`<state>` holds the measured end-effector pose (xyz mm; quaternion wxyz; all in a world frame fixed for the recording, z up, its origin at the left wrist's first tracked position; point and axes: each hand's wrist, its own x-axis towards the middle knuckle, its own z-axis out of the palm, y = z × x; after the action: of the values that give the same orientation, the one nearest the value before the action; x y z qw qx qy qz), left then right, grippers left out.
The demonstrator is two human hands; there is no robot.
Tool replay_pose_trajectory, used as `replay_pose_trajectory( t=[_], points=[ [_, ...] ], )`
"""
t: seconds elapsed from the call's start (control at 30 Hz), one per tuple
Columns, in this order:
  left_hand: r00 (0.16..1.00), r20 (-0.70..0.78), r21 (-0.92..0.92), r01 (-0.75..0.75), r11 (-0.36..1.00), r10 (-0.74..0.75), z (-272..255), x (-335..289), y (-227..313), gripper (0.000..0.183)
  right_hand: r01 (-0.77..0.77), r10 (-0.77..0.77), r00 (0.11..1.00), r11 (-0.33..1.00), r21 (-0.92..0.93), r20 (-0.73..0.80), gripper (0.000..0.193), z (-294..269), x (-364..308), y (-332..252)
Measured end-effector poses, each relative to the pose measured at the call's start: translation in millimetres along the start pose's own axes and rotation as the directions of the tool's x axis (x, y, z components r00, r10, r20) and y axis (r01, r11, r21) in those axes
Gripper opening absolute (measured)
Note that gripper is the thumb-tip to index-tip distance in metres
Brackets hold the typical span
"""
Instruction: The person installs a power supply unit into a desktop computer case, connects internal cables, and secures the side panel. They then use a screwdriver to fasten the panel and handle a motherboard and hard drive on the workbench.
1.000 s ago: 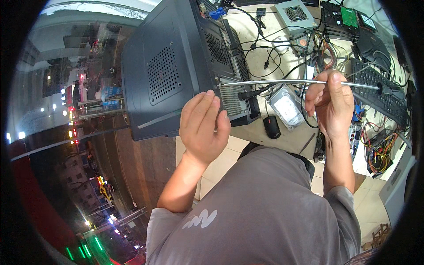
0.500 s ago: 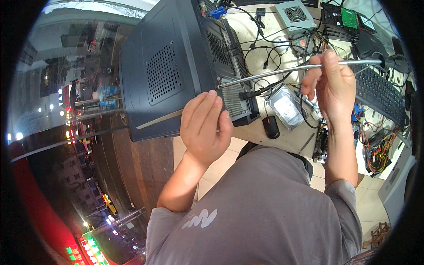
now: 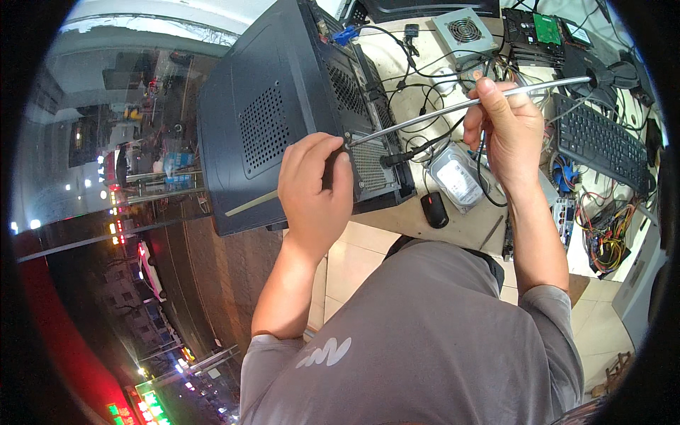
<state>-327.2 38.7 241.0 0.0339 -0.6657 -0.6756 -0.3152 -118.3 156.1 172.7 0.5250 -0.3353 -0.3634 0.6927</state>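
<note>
A black computer case with a perforated side panel stands at the left, its rear toward the right. My left hand rests against its rear edge, fingers bent and thumb apart from the forefinger, with nothing visible in it. My right hand is closed around the shaft of a long screwdriver, thumb along the top. The screwdriver slants down to the left, its tip at the case's rear edge just beside my left fingertips. Whatever its tip touches is too small to make out. Its far end meets dark objects, so the handle is unclear.
On the table lie a hard drive, a black mouse, a keyboard, a power supply and tangled cables. A black power cord plugs into the case's rear. A window borders the left side.
My left hand has shifted slightly left and up, its fingers more bent. My right hand has moved left along with the screwdriver, whose far end is now higher. The tip stays at the case edge.
</note>
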Motion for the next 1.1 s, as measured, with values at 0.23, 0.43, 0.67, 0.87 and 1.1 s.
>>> replay_pose_trajectory(
  t=[0.23,0.43,0.67,0.87,1.1],
  points=[
    [0.988,0.157,0.002,-0.010,1.000,0.010,5,19,4,0.012,0.121,-0.110,0.967,0.992,-0.037,0.228,0.025,-14,9,1],
    [0.995,0.104,0.017,-0.009,1.000,0.007,9,16,6,0.010,0.000,-0.062,0.949,0.981,0.195,0.309,0.027,-19,13,-2],
    [0.989,0.138,0.058,0.042,0.997,-0.050,9,17,14,0.012,0.026,-0.033,0.999,0.986,0.167,0.036,0.023,-1,9,12],
    [0.993,0.090,0.004,0.077,0.997,-0.077,11,15,11,0.019,-0.079,-0.016,0.946,0.958,0.276,0.325,0.022,-1,14,7],
    [0.995,0.067,-0.001,0.069,0.998,-0.069,11,17,9,0.028,0.017,-0.060,0.985,0.968,0.251,0.163,0.018,15,14,15]
  ],
)
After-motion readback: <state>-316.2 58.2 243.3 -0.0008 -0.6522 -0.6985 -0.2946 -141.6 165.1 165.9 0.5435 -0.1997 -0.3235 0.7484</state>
